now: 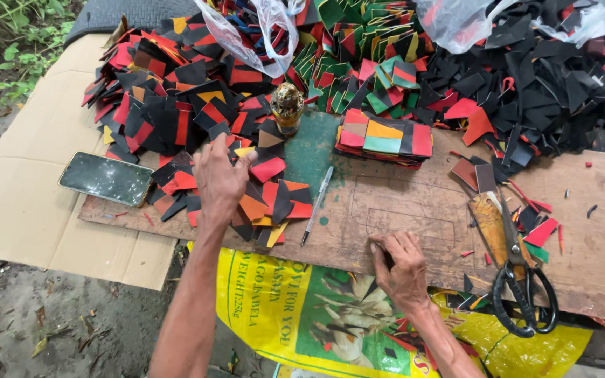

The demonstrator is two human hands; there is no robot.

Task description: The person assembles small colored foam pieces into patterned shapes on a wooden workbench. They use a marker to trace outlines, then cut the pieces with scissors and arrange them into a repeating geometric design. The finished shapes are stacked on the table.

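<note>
**Two hands at a board heaped with cut colour pieces**

Two bare hands show, one phone, one pen, one pair of scissors, one small jar and two clear plastic bags; the cut pieces are far too many to count.

The loose cut pieces (264, 199) are small flat scraps in black, red and orange with a little yellow, mostly four-sided or wedge-shaped, lying overlapped at all angles. They sit left of centre on the wooden board (414, 210), the near edge of a much larger heap that fills the upper left of the frame. The left hand (220, 180) lies on top of them, palm down, fingers half spread and pressing into the scraps; whether it grips any one piece cannot be told.

The right hand (399, 264) is at lower centre, well apart from that heap, knuckles up and fingers curled in against the board's near edge. A dark bit shows under the fingers, too hidden to name.

Between the hands the pen (316, 204) lies slanted on the board. A neat stack of striped pieces (384, 137) stands above it, right of the jar (287, 106). The phone (106, 178) lies at left on cardboard (22, 196). The black-handled scissors (516, 269) lie at lower right. The plastic bags (253, 35) hang over the heap along the top, and a yellow printed sack (330, 315) lies below the board
</note>
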